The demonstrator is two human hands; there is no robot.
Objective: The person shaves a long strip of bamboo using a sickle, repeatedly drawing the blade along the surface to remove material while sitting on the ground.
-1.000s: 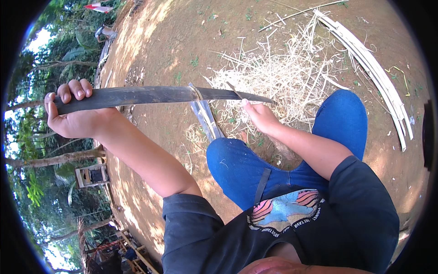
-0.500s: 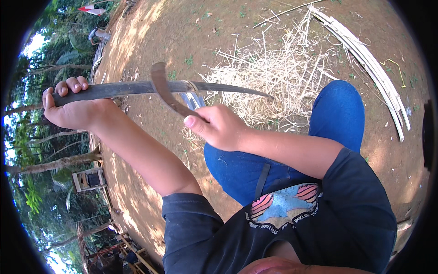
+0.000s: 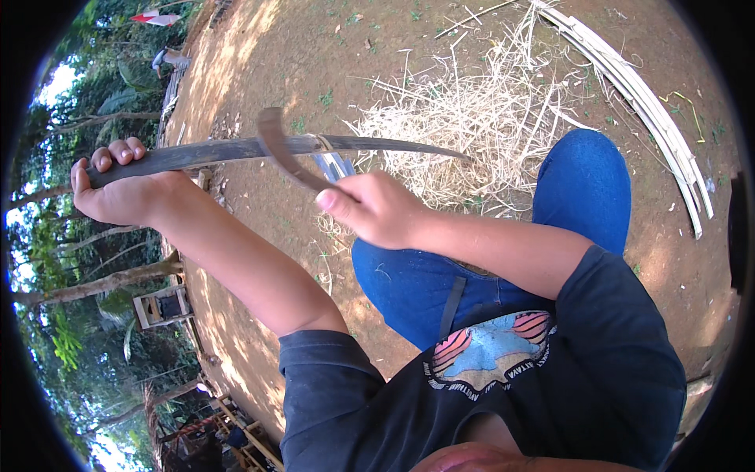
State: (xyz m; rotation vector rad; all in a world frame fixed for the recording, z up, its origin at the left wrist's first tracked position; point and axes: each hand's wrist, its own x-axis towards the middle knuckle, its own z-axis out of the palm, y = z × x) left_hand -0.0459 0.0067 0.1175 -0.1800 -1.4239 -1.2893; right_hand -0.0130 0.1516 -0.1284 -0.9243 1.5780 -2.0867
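My left hand (image 3: 118,177) is closed around the left end of a long, dark bamboo strip (image 3: 212,153). The strip runs to the right, bends slightly and tapers to a point over the pale shavings. A pale ring, like a node, shows near its middle. My right hand (image 3: 381,206) grips a curved knife (image 3: 275,149), its handle hidden in the fist and its thumb along the blade. The blurred brown blade lies across the strip just left of the node. Whether its edge bites into the strip, I cannot tell.
A heap of pale shavings (image 3: 464,134) lies on the dirt before my knees (image 3: 583,185). To its right rests a bundle of long pale strips (image 3: 637,90). Trees, a wooden frame (image 3: 161,307) and a distant person (image 3: 167,59) are at the left.
My right hand and the knife have moved slightly up. The blade still crosses the bamboo strip at nearly the same spot. My left hand keeps its hold, shifted slightly left.
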